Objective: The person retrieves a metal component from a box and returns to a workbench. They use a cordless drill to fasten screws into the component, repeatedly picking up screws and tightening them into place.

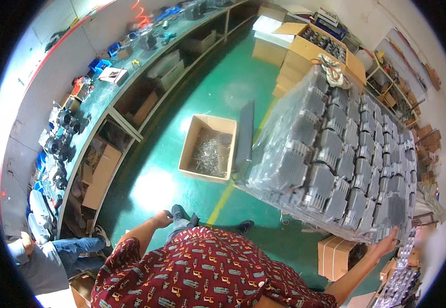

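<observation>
My right hand (386,243) reaches out to the right and grips the near edge of a grey finned metal housing (390,211), at the near right corner of a large stack. Many similar finned housings (330,149) stand in rows there, with clear plastic film (279,149) round the stack's left side. My left hand (162,219) hangs low in front of me, above my shoe, with its fingers curled together. Whatever may be in those fingers is too small to make out.
An open carton (183,159) holding thin metal pieces stands on the green floor, beside a dark upright panel (244,131). A long workbench (100,97) with tools and parts runs along the left. Another person (43,262) sits at lower left. A strapped carton (333,256) lies below the stack.
</observation>
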